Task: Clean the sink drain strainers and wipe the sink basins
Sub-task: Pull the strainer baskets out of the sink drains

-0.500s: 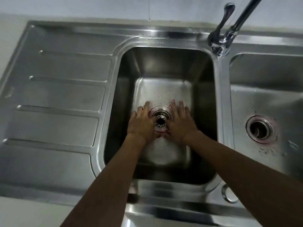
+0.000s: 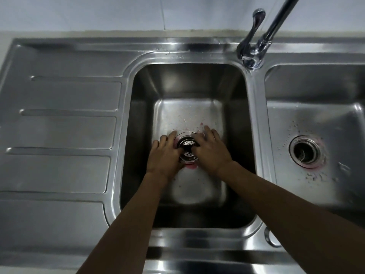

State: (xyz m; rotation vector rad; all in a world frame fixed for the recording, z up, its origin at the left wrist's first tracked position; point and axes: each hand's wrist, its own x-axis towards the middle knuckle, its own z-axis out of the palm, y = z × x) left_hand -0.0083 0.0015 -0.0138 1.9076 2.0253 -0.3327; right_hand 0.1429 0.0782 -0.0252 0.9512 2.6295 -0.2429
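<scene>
Since a moment ago the right hand [image 2: 212,151] has slid, fingers spread and blurred, onto the strainer's rim; whether it grips is unclear. On the floor of the deep stainless-steel sink basin [image 2: 189,86], the left hand [image 2: 164,155] lies flat beside the round perforated metal strainer [image 2: 186,145], which sits in its drain. A pink smear [image 2: 190,166] edges it.

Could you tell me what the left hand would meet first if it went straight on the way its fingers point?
Probably the basin's far wall: the left hand points away from the person, passing left of the strainer, with only speckled floor ahead, though depth is unclear.
</scene>
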